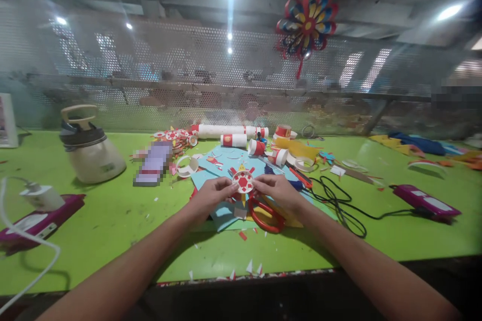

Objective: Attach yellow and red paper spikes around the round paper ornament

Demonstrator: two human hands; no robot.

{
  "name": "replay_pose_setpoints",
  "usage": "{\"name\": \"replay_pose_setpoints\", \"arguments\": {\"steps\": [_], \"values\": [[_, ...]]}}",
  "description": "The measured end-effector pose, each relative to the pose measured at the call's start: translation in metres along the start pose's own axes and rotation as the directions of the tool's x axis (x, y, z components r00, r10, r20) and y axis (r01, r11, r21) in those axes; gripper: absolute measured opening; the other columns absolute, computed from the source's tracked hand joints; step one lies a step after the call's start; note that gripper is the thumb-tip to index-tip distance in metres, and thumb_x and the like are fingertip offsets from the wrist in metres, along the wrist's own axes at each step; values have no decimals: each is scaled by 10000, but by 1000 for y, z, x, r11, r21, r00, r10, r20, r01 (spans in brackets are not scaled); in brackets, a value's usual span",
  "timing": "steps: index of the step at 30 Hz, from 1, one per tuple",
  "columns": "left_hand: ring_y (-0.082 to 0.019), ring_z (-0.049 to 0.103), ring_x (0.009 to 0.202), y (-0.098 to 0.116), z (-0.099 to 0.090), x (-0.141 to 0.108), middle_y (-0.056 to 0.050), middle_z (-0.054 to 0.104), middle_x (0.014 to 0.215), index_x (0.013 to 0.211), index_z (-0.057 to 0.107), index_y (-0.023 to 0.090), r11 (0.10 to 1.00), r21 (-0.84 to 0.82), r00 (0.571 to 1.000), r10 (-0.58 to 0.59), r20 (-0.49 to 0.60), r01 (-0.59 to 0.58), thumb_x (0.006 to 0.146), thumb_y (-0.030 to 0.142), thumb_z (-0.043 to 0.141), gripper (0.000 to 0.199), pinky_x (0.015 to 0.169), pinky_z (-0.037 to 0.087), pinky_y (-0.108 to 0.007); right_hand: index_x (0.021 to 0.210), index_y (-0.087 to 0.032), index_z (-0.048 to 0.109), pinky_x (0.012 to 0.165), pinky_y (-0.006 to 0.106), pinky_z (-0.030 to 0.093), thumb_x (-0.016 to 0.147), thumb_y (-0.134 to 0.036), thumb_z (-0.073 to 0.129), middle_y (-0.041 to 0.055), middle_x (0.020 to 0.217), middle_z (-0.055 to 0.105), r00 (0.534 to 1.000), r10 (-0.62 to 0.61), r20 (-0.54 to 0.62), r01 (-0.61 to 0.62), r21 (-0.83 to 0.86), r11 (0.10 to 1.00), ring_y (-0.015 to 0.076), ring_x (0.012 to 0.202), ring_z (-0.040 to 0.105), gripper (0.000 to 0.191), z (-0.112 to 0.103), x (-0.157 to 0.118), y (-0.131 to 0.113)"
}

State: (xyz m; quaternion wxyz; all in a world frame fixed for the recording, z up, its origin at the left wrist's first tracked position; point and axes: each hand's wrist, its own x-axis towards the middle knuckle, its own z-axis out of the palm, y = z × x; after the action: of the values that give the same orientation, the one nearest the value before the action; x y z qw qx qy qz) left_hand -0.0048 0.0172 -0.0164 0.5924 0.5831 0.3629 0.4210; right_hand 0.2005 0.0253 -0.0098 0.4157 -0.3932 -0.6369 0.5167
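Between my two hands is a round white paper disc (243,181) with red shapes on it and red and yellow points round its edge. My left hand (217,193) pinches the disc's left side. On the right side, the fingers of my right hand (276,191) are closed on it too. Red-handled scissors (267,216) lie just below the disc, their blades hidden. Under my hands are light blue paper sheets (224,216), with some yellow paper among them.
Paper cups (233,140) and a long white tube (222,131) lie behind the sheets. A jug (94,153) and a blurred phone-like slab (152,164) are on the left. Black cable (350,205) runs to a purple power strip (427,201). Paper scraps (249,266) dot the front edge.
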Motion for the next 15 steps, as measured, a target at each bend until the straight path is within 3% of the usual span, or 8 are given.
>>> {"name": "replay_pose_setpoints", "arguments": {"steps": [4,9,12,15], "values": [[-139,587,717,-1,1,2,-51,648,761,761,642,137,1000,-8,1000,-4,-24,4,727,421,679,289,649,451,-238,730,-118,676,598,247,438,695,-444,712,15,626,624,998,57,-11,-56,61,997,105,571,532,330,2,4,6],[-168,616,766,-3,-1,4,-66,615,835,969,588,169,999,-42,992,-27,-120,22,788,544,539,419,678,496,-290,697,-114,662,534,230,435,671,-439,737,24,603,627,988,131,-81,-127,60,990,97,531,537,335,-8,22,1],[-166,624,763,-6,-2,7,-85,625,864,961,575,163,1000,-14,984,-24,-177,22,780,513,558,394,687,496,-291,682,-105,633,492,212,420,751,-381,693,14,592,608,975,135,-176,-138,-3,990,80,496,520,291,-16,40,-2],[-167,624,730,-9,-1,8,-80,644,801,868,604,151,999,42,986,1,-169,7,728,445,629,327,655,485,-277,865,-105,621,570,248,488,865,-317,582,24,774,631,957,136,-254,-160,-73,984,104,617,583,216,-22,62,0]]}}
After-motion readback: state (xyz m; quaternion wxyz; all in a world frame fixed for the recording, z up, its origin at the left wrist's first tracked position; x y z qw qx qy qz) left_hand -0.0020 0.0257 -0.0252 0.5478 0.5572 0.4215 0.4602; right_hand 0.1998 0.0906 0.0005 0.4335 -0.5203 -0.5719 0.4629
